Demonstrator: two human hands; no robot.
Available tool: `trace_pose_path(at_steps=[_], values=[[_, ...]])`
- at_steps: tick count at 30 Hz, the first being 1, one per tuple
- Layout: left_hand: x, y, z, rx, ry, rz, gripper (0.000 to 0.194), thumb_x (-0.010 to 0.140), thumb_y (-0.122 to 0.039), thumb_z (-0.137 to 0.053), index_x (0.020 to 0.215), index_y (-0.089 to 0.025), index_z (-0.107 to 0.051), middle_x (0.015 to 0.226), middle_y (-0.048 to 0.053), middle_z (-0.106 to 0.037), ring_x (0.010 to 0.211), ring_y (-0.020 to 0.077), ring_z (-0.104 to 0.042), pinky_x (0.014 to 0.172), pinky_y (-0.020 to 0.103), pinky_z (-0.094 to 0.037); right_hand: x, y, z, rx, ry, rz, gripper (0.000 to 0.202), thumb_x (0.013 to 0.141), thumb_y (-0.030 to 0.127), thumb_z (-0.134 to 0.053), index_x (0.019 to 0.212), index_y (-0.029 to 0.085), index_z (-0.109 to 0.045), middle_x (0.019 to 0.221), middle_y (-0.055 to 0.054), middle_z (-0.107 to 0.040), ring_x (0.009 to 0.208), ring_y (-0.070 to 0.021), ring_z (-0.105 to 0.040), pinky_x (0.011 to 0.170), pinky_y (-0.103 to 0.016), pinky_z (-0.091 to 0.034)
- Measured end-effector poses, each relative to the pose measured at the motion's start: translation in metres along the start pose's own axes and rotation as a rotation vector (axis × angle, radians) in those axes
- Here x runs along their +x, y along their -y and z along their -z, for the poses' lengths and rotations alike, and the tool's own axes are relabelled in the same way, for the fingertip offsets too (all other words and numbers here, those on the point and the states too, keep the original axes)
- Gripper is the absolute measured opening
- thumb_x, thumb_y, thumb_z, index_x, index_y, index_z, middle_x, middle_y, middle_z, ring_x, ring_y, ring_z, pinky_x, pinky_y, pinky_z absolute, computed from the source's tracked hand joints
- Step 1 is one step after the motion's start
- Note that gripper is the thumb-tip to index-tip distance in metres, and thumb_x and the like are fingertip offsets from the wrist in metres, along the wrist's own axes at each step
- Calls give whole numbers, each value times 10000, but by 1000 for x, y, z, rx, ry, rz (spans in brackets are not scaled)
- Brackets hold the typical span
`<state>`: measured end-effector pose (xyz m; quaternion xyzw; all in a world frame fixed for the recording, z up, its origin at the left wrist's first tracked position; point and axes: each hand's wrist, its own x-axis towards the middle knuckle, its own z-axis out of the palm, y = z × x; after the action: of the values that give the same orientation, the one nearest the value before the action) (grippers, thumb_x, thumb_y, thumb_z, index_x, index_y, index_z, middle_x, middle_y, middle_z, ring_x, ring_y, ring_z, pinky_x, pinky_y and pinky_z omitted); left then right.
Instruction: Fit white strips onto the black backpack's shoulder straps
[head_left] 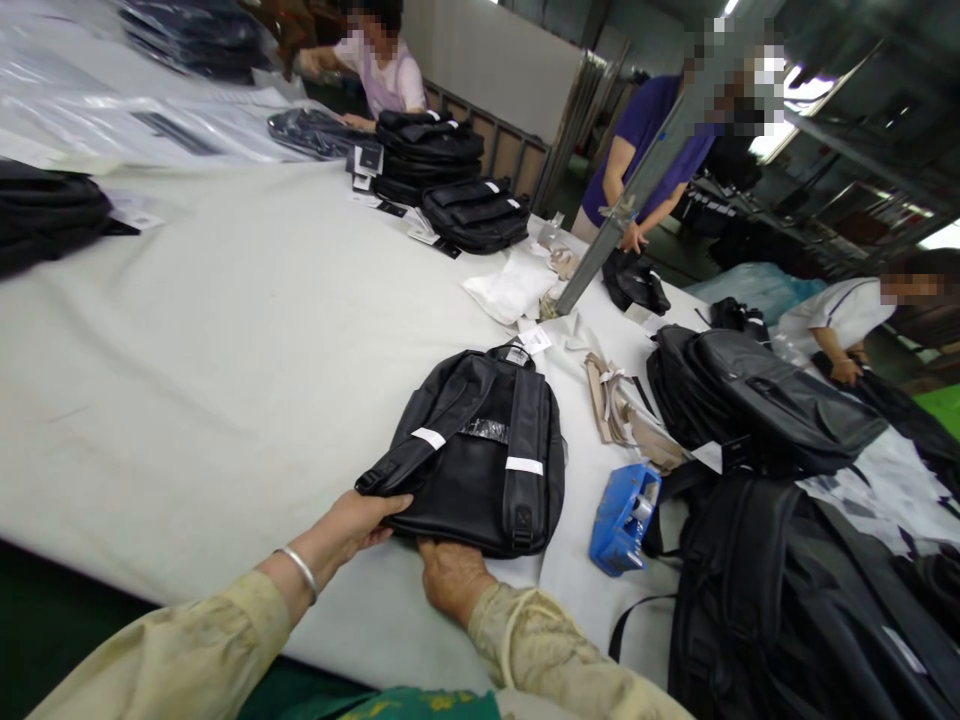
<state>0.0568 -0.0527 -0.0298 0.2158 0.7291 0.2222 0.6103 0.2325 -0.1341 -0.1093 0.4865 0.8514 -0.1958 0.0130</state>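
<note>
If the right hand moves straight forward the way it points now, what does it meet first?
The right hand already touches the near edge of the black backpack, so it would press straight into that bag.

i note a backpack (480,450) lying flat on the bench (225,330), my left hand (360,522) and right hand (450,575) at its near edge. a tape dispenser (624,517) lies just right of it; stacked bags (757,400) further right.

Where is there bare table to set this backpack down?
Widest bare cloth lies left of the backpack under both hands, left hand and right hand, up toward the far stacked bags. Right side is crowded: blue tape dispenser, tan straps, piled backpacks.
</note>
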Motion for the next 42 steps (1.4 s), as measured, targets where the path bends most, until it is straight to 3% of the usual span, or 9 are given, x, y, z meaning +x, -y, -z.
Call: trace_pose_path(at_steps=[4,8,13,16,20,26,31,35,42], values=[[2,-3,0,107,-10,-77,305,637,-227,-812,865,-111,-646,559,23,-648,467,167,-605,422,237,-488,-6,-3,9,6,-51,53,707,914,242,-498,1572,257,-241,1400,-159,-580,1256,-351,-571,1062,-559,-454],[0,-8,0,219,-16,-168,218,600,-211,-801,736,-122,-655,482,44,-633,420,229,-619,359,270,-462,1,2,5,-43,-43,27,645,890,219,-518,1514,140,-376,1383,-218,-577,1255,-367,-567,1071,-576,-448],[0,-8,-3,255,-35,-188,219,630,-232,-797,763,-123,-660,538,76,-673,487,296,-681,393,320,-526,29,15,-6,-95,-24,74,602,868,156,-544,1442,10,-436,1439,-237,-529,1366,-334,-467,1173,-515,-365],[0,-8,-1,205,-44,-144,261,679,-239,-782,875,-115,-662,659,90,-714,571,288,-711,467,334,-581,38,16,-9,-102,7,94,605,866,155,-561,1432,-17,-435,1456,-222,-518,1369,-313,-459,1196,-469,-344],[-3,-6,3,89,5,-9,402,745,-295,-771,1075,-114,-627,847,119,-751,672,272,-739,568,350,-626,30,10,-12,-69,-1,74,609,941,212,-477,1515,65,-334,1474,-161,-517,1300,-285,-533,1124,-437,-448],[-7,3,4,-43,110,204,423,821,-451,-729,914,-44,-660,776,194,-734,628,263,-721,506,333,-606,15,10,-14,-112,-125,190,530,1023,187,-268,1523,14,-287,1547,-195,-411,1396,-313,-442,1157,-518,-409],[1,9,-9,-195,23,151,162,832,-225,-732,879,-115,-623,728,84,-714,592,175,-688,546,259,-600,15,12,-3,-128,-171,147,538,1015,204,-314,1525,33,-300,1528,-177,-446,1396,-312,-448,1144,-497,-443],[7,14,-17,-250,-119,52,196,775,-135,-775,883,-120,-613,724,15,-670,550,127,-641,496,214,-570,20,13,4,-130,-239,162,575,1015,187,-291,1548,-6,-192,1577,-191,-358,1453,-304,-365,1182,-472,-406],[6,17,-15,-282,-64,72,163,780,-116,-763,843,-99,-615,697,70,-693,541,164,-660,470,248,-581,40,14,-4,-194,-130,159,525,997,208,-336,1477,1,-375,1546,-171,-425,1493,-295,-290,1213,-490,-330]])
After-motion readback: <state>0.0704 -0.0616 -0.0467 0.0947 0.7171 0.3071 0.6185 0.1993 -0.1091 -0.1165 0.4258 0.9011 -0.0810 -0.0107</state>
